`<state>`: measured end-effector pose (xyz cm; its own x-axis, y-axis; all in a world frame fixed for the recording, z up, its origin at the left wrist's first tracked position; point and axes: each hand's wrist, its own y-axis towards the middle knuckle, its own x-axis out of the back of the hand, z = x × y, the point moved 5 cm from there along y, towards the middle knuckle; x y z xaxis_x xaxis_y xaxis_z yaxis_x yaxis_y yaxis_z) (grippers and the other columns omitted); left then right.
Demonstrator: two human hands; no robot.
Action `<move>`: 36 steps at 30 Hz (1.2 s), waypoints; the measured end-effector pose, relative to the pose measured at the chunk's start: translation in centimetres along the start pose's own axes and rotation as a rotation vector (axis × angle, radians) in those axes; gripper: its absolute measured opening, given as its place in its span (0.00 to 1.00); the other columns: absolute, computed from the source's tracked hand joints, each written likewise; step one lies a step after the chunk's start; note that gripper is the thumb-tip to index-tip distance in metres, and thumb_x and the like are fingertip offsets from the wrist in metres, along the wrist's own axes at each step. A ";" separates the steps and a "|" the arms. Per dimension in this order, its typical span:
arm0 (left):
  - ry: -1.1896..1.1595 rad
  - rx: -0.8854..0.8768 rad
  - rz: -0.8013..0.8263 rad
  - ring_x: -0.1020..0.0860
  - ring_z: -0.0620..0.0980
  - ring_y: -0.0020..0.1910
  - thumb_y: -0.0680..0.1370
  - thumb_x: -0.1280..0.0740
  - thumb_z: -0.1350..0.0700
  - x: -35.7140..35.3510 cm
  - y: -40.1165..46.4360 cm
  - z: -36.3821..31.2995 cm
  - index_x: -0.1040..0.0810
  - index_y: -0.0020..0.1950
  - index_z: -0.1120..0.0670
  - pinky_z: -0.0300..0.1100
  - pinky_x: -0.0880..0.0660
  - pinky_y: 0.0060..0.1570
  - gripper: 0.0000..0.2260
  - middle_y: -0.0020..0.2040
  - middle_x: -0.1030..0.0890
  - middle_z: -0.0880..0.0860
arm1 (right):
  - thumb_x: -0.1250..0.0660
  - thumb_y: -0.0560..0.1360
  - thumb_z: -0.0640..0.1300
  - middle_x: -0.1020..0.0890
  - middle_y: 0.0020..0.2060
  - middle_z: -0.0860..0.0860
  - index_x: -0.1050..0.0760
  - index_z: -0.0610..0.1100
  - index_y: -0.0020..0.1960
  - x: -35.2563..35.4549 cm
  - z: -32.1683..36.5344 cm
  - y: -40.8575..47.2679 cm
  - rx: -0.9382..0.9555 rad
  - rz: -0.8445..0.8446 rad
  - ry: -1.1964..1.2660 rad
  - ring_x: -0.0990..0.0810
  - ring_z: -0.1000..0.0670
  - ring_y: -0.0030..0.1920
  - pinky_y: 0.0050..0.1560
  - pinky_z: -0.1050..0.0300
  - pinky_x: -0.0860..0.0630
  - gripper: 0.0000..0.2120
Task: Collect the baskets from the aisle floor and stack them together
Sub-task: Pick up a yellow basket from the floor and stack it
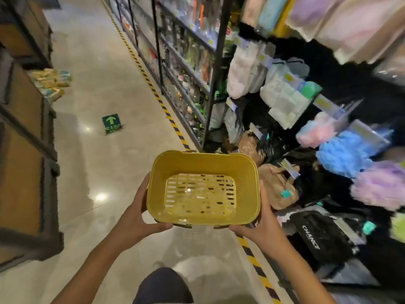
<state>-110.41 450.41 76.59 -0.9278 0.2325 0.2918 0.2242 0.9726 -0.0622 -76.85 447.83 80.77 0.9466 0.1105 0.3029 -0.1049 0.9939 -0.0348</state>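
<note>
My left hand [140, 212] curled round the near-left corner of the yellow basket [202, 187], my right hand [260, 224] gripping its near-right corner, both arms outstretched, basket held above the aisle floor [98, 84]

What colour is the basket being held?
Yellow basket, with a slotted bottom; the head view shows it.

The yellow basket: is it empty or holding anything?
Empty. The basket shows only its bare slotted bottom, floor visible through the slots.
</note>
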 end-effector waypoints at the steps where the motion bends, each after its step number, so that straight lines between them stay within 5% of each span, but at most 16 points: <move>1: 0.007 -0.014 0.051 0.27 0.35 0.70 0.62 0.14 0.45 -2.1 0.4 -1.0 0.53 0.80 0.30 0.22 0.27 0.57 0.60 0.74 0.31 0.31 | 0.16 0.64 0.51 0.32 0.71 0.73 0.59 0.67 0.80 1.9 -0.4 -2.1 -0.026 -0.055 0.010 0.31 0.68 0.70 0.58 0.79 0.32 0.62; 6: 0.053 -0.089 0.310 0.28 0.35 0.71 0.60 0.14 0.42 -12.8 0.9 -4.7 0.55 0.80 0.29 0.27 0.26 0.59 0.62 0.77 0.36 0.32 | 0.15 0.58 0.58 0.30 0.67 0.76 0.60 0.74 0.76 9.2 -3.0 -13.5 -0.154 -0.316 0.074 0.29 0.72 0.66 0.54 0.80 0.31 0.65; 11: 0.141 -0.170 0.559 0.32 0.41 0.75 0.58 0.15 0.38 -21.0 1.7 -8.0 0.55 0.79 0.28 0.53 0.28 0.70 0.62 0.78 0.37 0.33 | 0.17 0.65 0.50 0.34 0.68 0.79 0.62 0.55 0.82 11.6 -4.8 -24.0 -0.249 -0.570 0.057 0.31 0.72 0.67 0.57 0.80 0.31 0.64; 15: 0.258 -0.277 0.714 0.26 0.25 0.61 0.58 0.17 0.37 -26.7 2.0 -10.3 0.57 0.78 0.26 0.29 0.24 0.49 0.62 0.70 0.29 0.30 | 0.17 0.65 0.54 0.32 0.68 0.77 0.56 0.69 0.78 11.6 -4.5 -29.9 -0.329 -0.802 0.074 0.28 0.70 0.66 0.52 0.78 0.27 0.59; 17: 0.201 -0.274 0.856 0.29 0.23 0.64 0.59 0.16 0.37 -29.4 1.9 -11.4 0.57 0.78 0.26 0.35 0.23 0.58 0.61 0.70 0.32 0.25 | 0.17 0.65 0.54 0.33 0.69 0.75 0.58 0.67 0.79 11.0 -4.6 -32.8 -0.365 -0.919 0.066 0.29 0.68 0.68 0.53 0.76 0.26 0.60; 21: 0.190 -0.320 1.112 0.29 0.37 0.72 0.60 0.15 0.40 -35.0 1.3 -13.2 0.55 0.80 0.29 0.49 0.26 0.67 0.61 0.76 0.34 0.32 | 0.17 0.65 0.54 0.36 0.71 0.76 0.61 0.67 0.80 8.5 -5.0 -38.4 -0.434 -1.139 0.088 0.31 0.69 0.69 0.57 0.75 0.27 0.62; 24: 0.204 -0.384 1.289 0.33 0.41 0.76 0.62 0.14 0.43 -39.2 -0.4 -13.8 0.55 0.80 0.28 0.46 0.28 0.68 0.61 0.79 0.38 0.34 | 0.17 0.66 0.53 0.34 0.70 0.76 0.61 0.67 0.79 5.9 -4.8 -42.1 -0.509 -1.293 0.126 0.29 0.69 0.68 0.58 0.73 0.26 0.61; 29: 0.246 -0.495 1.539 0.38 0.25 0.73 0.60 0.15 0.38 -45.6 -6.5 -14.6 0.57 0.80 0.28 0.40 0.31 0.66 0.62 0.76 0.42 0.25 | 0.17 0.64 0.54 0.34 0.70 0.76 0.61 0.67 0.79 0.4 -3.9 -48.9 -0.602 -1.542 0.178 0.28 0.66 0.68 0.60 0.71 0.25 0.62; 36: 0.221 -0.551 1.885 0.35 0.40 0.77 0.61 0.14 0.42 -53.9 -20.1 -16.6 0.55 0.80 0.28 0.57 0.35 0.75 0.62 0.79 0.41 0.32 | 0.16 0.62 0.58 0.37 0.69 0.80 0.63 0.69 0.78 -5.2 -2.2 -60.3 -0.690 -1.845 0.163 0.31 0.70 0.69 0.62 0.74 0.30 0.64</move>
<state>-59.93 418.23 77.96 0.5936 0.7400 0.3164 0.8009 -0.5816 -0.1422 -74.74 387.37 79.21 -0.2342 -0.9166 0.3242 0.9447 -0.2933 -0.1468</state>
